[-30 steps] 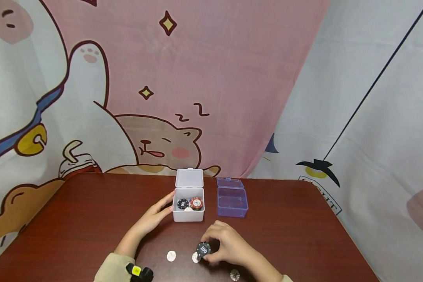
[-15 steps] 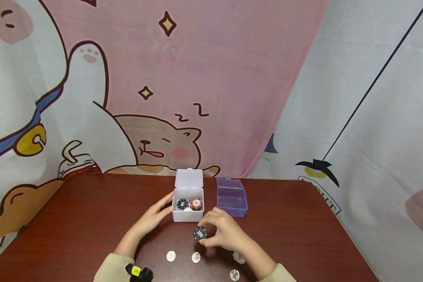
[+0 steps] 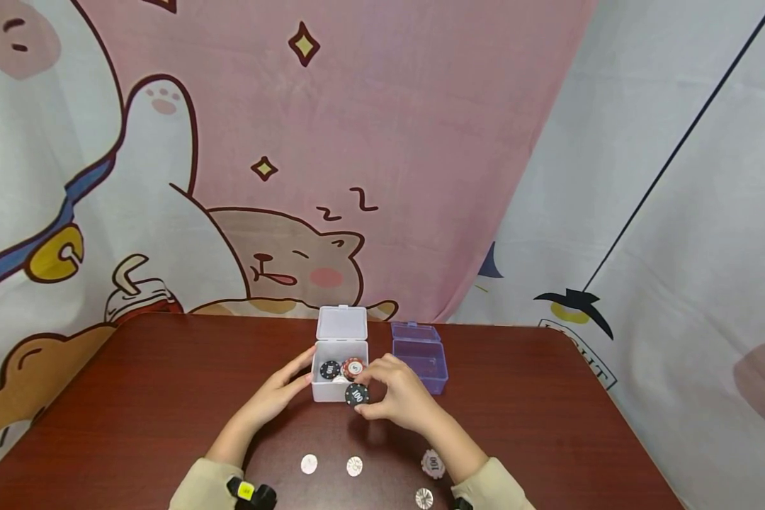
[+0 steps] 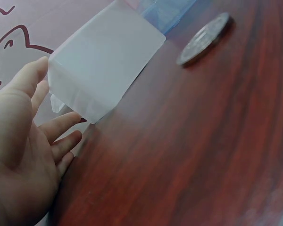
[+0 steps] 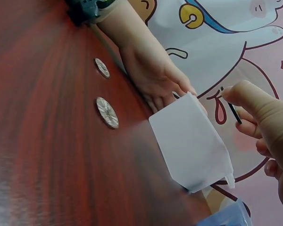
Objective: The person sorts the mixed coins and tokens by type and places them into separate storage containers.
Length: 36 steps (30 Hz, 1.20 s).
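Currently, your right hand is grasping a black chip marked 100, pinching it between thumb and fingertips. You are holding this chip raised off the desk, near the right part of the near side of the white box. The right wrist view is showing the chip edge-on, as a thin dark line, with a gap separating it from the box.

Your left hand is lying released, its extended fingers touching the left side of the white box.

The white box is standing upright on the far part of the desk, its lid rising at the far edge. Inside, a second black chip is lying at left and a red-and-white chip at right; a white piece is showing only in part at the near wall.

To the right, just beside the white box, a purple box is standing with its lid raised; your right hand is covering its near left part.

Across the near part of the desk, a whitish disc, a silver disc, another silver disc and a pale chip marked 100 are lying flat and apart.
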Motion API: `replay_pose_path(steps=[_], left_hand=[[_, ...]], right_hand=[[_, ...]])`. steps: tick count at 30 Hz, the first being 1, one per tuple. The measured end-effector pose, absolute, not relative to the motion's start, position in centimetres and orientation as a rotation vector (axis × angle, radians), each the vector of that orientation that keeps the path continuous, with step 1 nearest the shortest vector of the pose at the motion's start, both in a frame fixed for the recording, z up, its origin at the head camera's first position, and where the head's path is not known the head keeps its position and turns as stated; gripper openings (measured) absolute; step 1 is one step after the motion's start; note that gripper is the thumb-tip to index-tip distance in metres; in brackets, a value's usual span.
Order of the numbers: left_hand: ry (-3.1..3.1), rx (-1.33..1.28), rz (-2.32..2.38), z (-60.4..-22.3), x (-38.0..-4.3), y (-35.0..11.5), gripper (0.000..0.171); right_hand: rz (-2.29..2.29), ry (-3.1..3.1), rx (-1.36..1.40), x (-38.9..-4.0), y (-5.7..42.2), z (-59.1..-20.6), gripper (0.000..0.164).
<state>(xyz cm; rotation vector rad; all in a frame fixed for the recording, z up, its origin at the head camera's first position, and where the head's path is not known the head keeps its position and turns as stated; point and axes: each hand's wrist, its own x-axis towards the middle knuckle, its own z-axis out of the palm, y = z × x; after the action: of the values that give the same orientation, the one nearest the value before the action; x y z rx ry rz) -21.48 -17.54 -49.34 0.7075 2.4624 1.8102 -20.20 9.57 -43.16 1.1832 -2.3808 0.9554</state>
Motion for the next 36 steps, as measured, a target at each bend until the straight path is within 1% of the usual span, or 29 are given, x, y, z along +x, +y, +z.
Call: replay_pose_path(steps=[5, 19, 36], left_hand=[[2.446, 0.716, 1.817, -49.4, -21.6, -17.7, 0.053], [2.438, 0.706, 1.823, -49.7, -21.7, -17.7, 0.053], [2.41, 0.711, 1.843, -49.3, -21.6, -17.7, 0.053]], right_hand=[[0.95, -2.359, 1.152, -21.3, 9.3, -43.1, 0.038], [0.885, -2.391, 1.052, -23.8, 8.8, -43.7, 0.034], [0.84, -2.604, 0.898, -25.5, 7.4, -44.0, 0.036]])
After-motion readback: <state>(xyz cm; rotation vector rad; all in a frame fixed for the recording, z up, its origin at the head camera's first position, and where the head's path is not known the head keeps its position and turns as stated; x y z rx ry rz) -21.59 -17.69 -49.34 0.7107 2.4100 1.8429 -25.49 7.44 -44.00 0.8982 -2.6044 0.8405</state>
